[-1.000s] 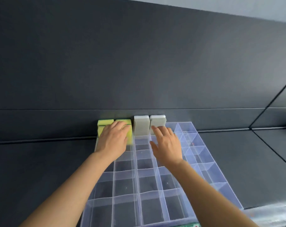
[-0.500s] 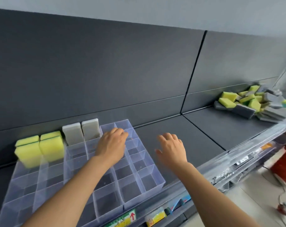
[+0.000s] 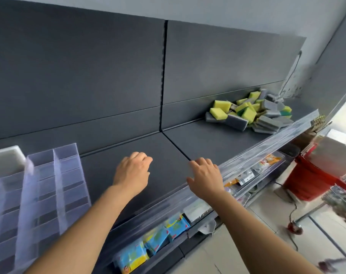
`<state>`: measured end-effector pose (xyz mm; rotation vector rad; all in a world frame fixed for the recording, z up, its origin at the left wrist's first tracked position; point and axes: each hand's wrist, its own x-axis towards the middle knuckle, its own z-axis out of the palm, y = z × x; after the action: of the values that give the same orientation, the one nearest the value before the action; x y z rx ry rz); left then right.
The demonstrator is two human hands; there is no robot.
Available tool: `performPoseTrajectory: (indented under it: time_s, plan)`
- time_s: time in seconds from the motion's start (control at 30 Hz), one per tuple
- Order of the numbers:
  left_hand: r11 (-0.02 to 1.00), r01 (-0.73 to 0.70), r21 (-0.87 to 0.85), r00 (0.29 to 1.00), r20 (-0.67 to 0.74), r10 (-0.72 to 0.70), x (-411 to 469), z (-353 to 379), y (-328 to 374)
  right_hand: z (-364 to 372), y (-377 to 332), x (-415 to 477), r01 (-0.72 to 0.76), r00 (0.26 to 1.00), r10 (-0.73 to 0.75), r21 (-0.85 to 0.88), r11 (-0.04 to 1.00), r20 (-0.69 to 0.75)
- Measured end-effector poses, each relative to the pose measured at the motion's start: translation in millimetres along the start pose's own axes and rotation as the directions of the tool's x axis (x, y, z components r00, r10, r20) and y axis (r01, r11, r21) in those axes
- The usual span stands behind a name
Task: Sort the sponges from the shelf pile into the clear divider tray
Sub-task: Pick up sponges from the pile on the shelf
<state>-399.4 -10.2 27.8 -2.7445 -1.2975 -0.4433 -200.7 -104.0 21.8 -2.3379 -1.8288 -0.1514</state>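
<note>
A dark grey matte shelf (image 3: 207,139) with a matching dark back panel fills the view. A heap of yellow and grey rectangular sponges (image 3: 253,113) lies at the shelf's far right end. The clear plastic divider tray (image 3: 49,186) sits at the left end, well apart from the heap, a pale grey sponge (image 3: 6,159) in its back compartment. Between them, the left hand (image 3: 133,174) hovers loosely curled and empty; the right hand (image 3: 204,179) hovers spread open and empty above the shelf's clear front rail (image 3: 267,149). Below the shelf, colourful packets (image 3: 154,240) and pale floor tiles (image 3: 267,244) show.
</note>
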Motion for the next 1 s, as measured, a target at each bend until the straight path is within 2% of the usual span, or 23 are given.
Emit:
performPoseTrajectory:
  time_s: [0.3,0.57,0.8,1.0]
  plan:
    - [0.993,-0.098,-0.061,0.995,0.024,0.099,79,29,85,-3,98,23,-0.106,0.994,0.106,0.012,0.994,-0.008]
    - [0.98,-0.166,-0.113,0.986,0.008,0.168,181,65,142,3,182,83,-0.179,0.984,0.179,0.004,0.984,0.002]
    - [0.978,-0.158,-0.136,0.987,0.008,0.161,279,94,172,7,248,155,-0.207,0.978,0.208,-0.044,0.977,0.024]
    - [0.977,-0.147,-0.157,0.988,0.018,0.151,340,116,193,16,293,205,-0.224,0.975,0.224,-0.018,0.974,0.011]
